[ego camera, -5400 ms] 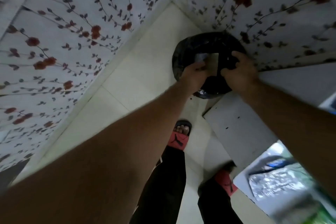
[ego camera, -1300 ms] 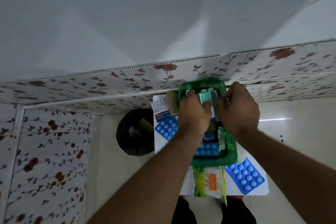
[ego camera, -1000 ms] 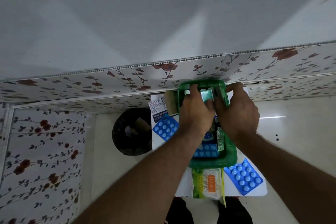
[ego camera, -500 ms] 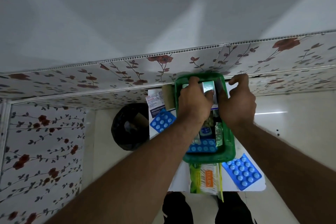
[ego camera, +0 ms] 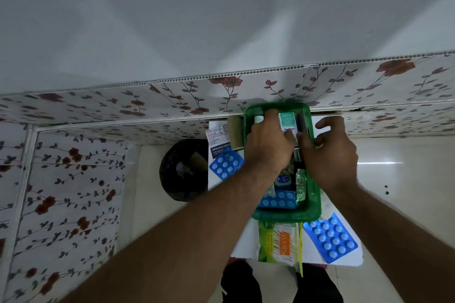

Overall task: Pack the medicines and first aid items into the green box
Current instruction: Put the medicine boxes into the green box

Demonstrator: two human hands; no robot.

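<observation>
White tabletop (ego camera: pixel 248 241): in the glossy green box (ego camera: pixel 313 204), left hand (ego camera: pixel 268 145) grip clasps a rectangular teal carton (ego camera: pixel 287 120); right hand (ego camera: pixel 330 155) grip, cannot tell

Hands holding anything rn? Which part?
The left hand grips the teal carton by its near end, inside the green box. The right hand touches that end; grip unclear.

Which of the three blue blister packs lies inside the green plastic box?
The blue blister pack at the near end of the green plastic box. The other two lie outside on the white table: the left pack, the right pack.
</observation>
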